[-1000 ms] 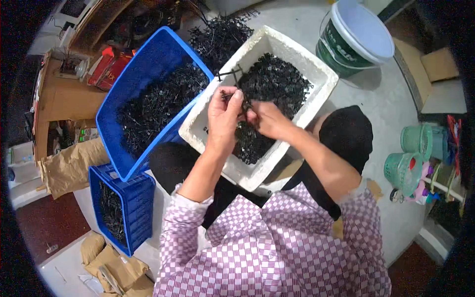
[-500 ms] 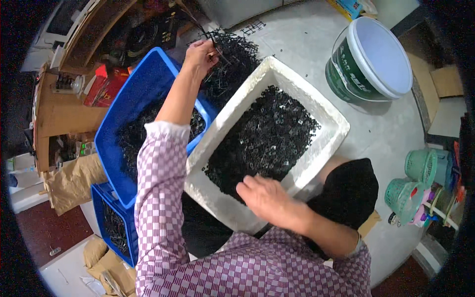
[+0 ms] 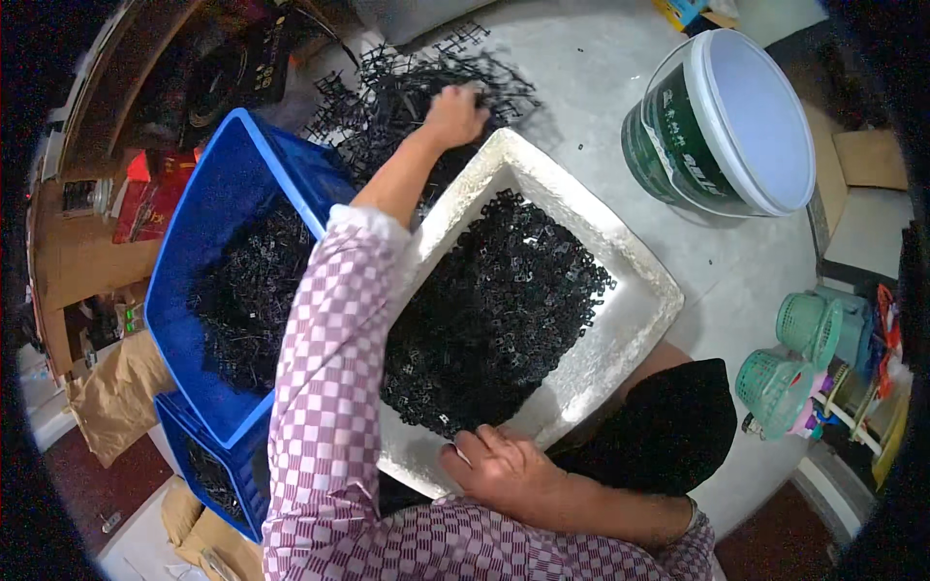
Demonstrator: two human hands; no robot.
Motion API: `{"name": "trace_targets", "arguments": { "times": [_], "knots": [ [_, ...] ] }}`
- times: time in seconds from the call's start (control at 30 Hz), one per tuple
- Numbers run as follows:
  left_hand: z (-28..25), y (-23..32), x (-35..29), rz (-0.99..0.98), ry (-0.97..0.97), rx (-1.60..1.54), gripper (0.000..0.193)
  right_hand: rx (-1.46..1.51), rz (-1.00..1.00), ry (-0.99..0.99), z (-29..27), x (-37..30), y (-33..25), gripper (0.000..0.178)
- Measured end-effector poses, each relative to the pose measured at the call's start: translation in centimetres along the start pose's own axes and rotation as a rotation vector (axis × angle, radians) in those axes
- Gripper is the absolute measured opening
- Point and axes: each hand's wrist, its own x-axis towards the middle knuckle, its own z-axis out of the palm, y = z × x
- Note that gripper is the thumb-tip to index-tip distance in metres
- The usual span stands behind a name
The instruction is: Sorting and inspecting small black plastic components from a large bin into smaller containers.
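Our hands are apart. Our left hand (image 3: 458,116) is at the pile of black frames (image 3: 392,102), beside the white box (image 3: 625,266). Our right hand (image 3: 502,472), fingers bent, is near small black pieces (image 3: 504,300) inside it. We cannot tell if either grips.

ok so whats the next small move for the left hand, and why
Probably close the left hand on one branched piece and lift it clear: it is at the tangled black pile beyond the white box, while the right hand is at the box's near side. Blur hides whether the left hand holds anything.
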Motion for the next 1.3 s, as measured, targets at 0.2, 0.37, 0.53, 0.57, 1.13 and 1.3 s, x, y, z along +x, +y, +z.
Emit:
{"name": "trace_targets", "arguments": {
  "times": [0.2,0.37,0.53,0.57,1.13,1.3],
  "knots": [
    [2.4,-2.5,-0.1,0.163,-0.246,-0.130,0.044,-0.055,0.003,0.000,-0.2,0.5,-0.1,0.024],
    [-2.8,-2.1,-2.4,0.144,-0.091,-0.174,0.043,-0.109,-0.013,0.020,1.3,-0.1,0.3,0.020],
    [-13.7,-0.6,-5.0,0.343,-0.102,-0.247,0.040,-0.231,-0.078,-0.026,1.5,0.7,-0.3,0.012],
    [-15.7,-1.2,-6.4,0.359,-0.081,-0.315,0.039,-0.215,-0.114,-0.044,1.3,0.9,-0.3,0.012],
    [-21.0,-26.6,-48.1,-0.929,-0.096,-0.636,0.028,-0.265,-0.185,0.122,2.3,5.3,1.5,0.016],
    [-16.3,-32.1,-55.6,-1.083,-0.161,-0.471,0.038,-0.145,-0.020,0.108,2.4,6.2,2.0,0.013]
  ]
}}
